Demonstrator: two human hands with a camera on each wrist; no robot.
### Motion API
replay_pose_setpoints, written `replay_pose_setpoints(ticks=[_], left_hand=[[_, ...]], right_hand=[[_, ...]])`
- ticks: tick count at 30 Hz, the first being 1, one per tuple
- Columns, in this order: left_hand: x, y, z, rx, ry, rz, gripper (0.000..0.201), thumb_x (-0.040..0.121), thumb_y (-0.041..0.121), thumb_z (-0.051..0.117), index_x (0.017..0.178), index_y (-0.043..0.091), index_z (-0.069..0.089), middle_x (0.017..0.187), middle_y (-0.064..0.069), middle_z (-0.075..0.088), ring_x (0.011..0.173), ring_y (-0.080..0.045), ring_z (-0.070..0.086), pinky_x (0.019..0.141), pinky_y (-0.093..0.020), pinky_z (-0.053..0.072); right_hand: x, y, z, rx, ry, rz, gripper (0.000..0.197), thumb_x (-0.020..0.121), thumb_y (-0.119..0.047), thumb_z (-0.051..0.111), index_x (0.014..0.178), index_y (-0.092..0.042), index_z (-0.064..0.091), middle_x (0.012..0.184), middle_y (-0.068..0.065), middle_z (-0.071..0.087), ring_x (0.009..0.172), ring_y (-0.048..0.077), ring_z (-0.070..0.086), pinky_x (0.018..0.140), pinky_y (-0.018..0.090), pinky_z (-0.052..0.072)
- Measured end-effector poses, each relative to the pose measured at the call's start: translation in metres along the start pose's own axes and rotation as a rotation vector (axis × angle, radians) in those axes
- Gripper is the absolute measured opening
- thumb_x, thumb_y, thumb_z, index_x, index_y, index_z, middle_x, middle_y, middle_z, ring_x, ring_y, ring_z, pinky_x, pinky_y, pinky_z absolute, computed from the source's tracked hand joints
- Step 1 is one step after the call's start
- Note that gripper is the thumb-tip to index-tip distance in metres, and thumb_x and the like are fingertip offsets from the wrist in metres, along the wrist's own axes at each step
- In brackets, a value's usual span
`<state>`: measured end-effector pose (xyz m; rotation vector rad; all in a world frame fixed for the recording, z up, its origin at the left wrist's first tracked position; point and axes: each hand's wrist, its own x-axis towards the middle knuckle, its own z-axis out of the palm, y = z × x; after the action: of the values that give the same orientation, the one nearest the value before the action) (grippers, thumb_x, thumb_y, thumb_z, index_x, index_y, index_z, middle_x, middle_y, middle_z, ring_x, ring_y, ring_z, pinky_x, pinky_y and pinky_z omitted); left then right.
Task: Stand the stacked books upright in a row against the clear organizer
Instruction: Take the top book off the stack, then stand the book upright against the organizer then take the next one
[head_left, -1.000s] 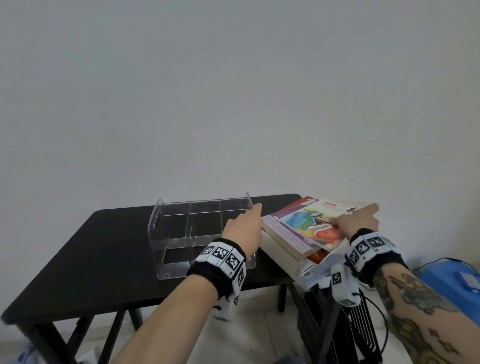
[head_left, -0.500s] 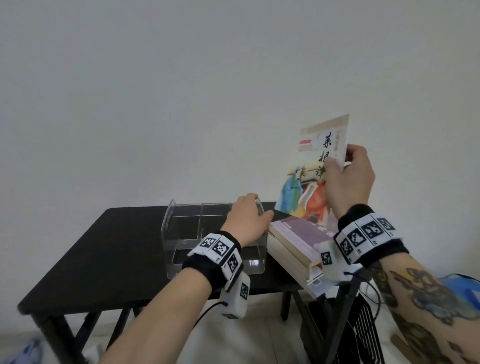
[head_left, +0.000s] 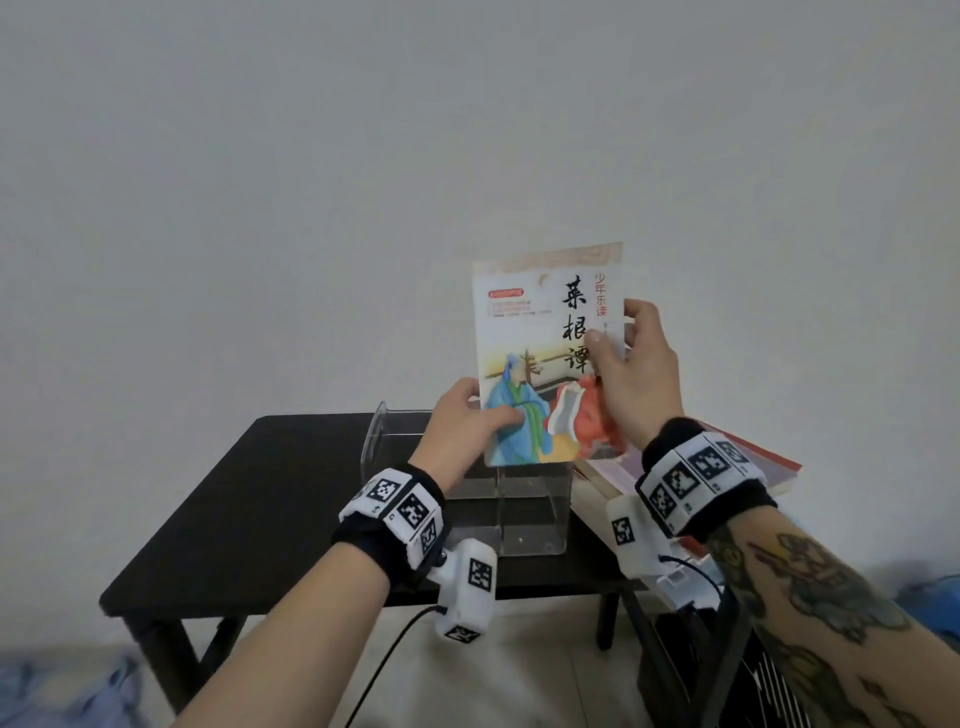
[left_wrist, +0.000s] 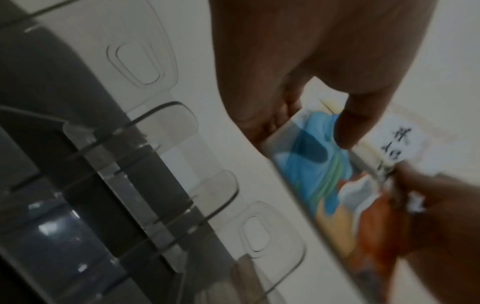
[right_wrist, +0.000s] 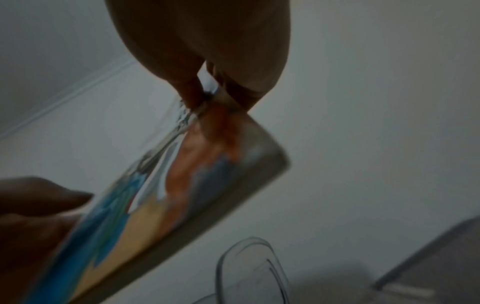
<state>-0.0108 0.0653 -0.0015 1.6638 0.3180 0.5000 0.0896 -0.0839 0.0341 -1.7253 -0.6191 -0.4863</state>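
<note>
An illustrated book (head_left: 540, 358) with a blue and an orange robed figure is held upright in the air, cover toward me, above the clear organizer (head_left: 524, 512). My right hand (head_left: 631, 364) pinches its right edge (right_wrist: 210, 96). My left hand (head_left: 462, 423) grips its lower left edge, thumb on the cover (left_wrist: 345, 127). The clear organizer stands on the black table (head_left: 249, 509), its dividers showing in the left wrist view (left_wrist: 166, 164). The remaining stacked books (head_left: 763, 462) lie flat at the table's right end, partly hidden behind my right wrist.
A plain white wall rises behind the table. The table's left half (head_left: 234, 519) is bare dark surface. A black cable (head_left: 384, 660) hangs from the left wrist camera. Below right of the table stands a dark ribbed object (head_left: 769, 686).
The right hand lifted the top book off the stack and turned it upright over the organizer. The left hand left the organizer's rim and took the book's lower left edge.
</note>
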Motion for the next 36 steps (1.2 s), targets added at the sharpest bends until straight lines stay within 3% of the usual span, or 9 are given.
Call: replay_pose_setpoints(ticks=[4,8,12,17,20,24,28,32,36], left_hand=[[-0.005,0.010,0.000,-0.013,-0.053,0.114,0.037,0.082,-0.004,0.069,0.111,0.018,0.064,0.117,-0.005,0.073,0.106,-0.022,0.070,0.096,-0.044,0.056],[-0.016,0.011,0.004,0.249,0.149,0.329,0.035,0.093,0.010,0.060,0.125,0.022,0.059,0.127,0.003,0.068,0.112,-0.014,0.066,0.093,-0.038,0.058],[-0.024,0.000,0.016,0.434,0.291,0.347,0.051,0.098,0.021,0.051,0.147,0.020,0.038,0.129,-0.009,0.065,0.109,-0.028,0.066,0.091,-0.035,0.057],[-0.024,-0.025,0.043,0.659,0.152,0.199,0.078,0.098,0.016,0.046,0.158,0.034,-0.001,0.099,-0.011,0.069,0.084,-0.028,0.069,0.078,-0.046,0.060],[-0.020,-0.041,0.060,0.703,0.089,0.169,0.084,0.098,0.014,0.043,0.155,0.038,-0.014,0.084,-0.004,0.062,0.077,-0.028,0.066,0.076,-0.047,0.058],[-0.018,-0.059,0.077,0.709,0.057,0.206,0.082,0.099,0.015,0.040,0.154,0.039,-0.017,0.094,-0.007,0.066,0.080,-0.029,0.065,0.073,-0.046,0.055],[-0.018,-0.073,0.079,0.657,0.030,0.213,0.076,0.102,0.022,0.041,0.157,0.030,-0.010,0.111,-0.010,0.068,0.096,-0.031,0.067,0.083,-0.046,0.055],[-0.017,-0.079,0.076,0.603,-0.048,0.204,0.069,0.102,0.021,0.040,0.159,0.023,0.000,0.123,-0.014,0.066,0.104,-0.034,0.067,0.090,-0.046,0.054],[-0.019,-0.084,0.076,0.469,-0.208,0.110,0.083,0.097,0.013,0.044,0.157,0.034,-0.009,0.125,-0.015,0.065,0.100,-0.031,0.068,0.092,-0.046,0.055]], right_hand=[[-0.001,0.007,0.014,-0.027,-0.060,0.012,0.035,0.098,-0.025,0.053,0.132,-0.019,0.044,0.093,-0.009,0.061,0.074,-0.005,0.057,0.057,0.002,0.040],[0.002,0.021,0.016,-0.135,-0.066,0.140,0.051,0.097,-0.044,0.047,0.139,-0.015,0.038,0.122,0.008,0.056,0.101,0.020,0.058,0.083,0.028,0.042],[0.004,0.049,0.001,-0.503,-0.107,0.321,0.064,0.092,-0.044,0.050,0.140,-0.004,0.037,0.139,0.022,0.039,0.124,0.039,0.041,0.102,0.046,0.036],[0.000,0.085,-0.026,-0.792,-0.220,0.666,0.085,0.083,-0.055,0.059,0.142,-0.004,0.026,0.144,0.024,0.028,0.133,0.040,0.027,0.107,0.049,0.030],[0.000,0.106,-0.036,-0.915,-0.255,0.730,0.098,0.068,-0.060,0.065,0.141,-0.006,0.027,0.145,0.022,0.029,0.135,0.039,0.022,0.109,0.052,0.026],[0.034,0.219,-0.051,-0.926,-0.377,0.778,0.123,0.033,-0.080,0.053,0.135,-0.014,0.041,0.138,0.016,0.046,0.119,0.040,0.043,0.097,0.056,0.036],[-0.005,0.126,-0.072,-0.978,-0.227,0.922,0.127,0.053,-0.073,0.071,0.146,-0.004,0.018,0.147,0.022,0.029,0.134,0.038,0.028,0.110,0.049,0.028],[-0.011,0.125,-0.085,-0.796,-0.159,1.045,0.144,0.056,-0.066,0.080,0.150,0.001,-0.007,0.152,0.025,0.021,0.137,0.038,0.030,0.111,0.046,0.028],[0.006,0.207,-0.091,-0.625,-0.226,1.013,0.166,0.014,-0.085,0.073,0.148,-0.003,0.023,0.143,0.021,0.045,0.117,0.035,0.058,0.100,0.045,0.047]])
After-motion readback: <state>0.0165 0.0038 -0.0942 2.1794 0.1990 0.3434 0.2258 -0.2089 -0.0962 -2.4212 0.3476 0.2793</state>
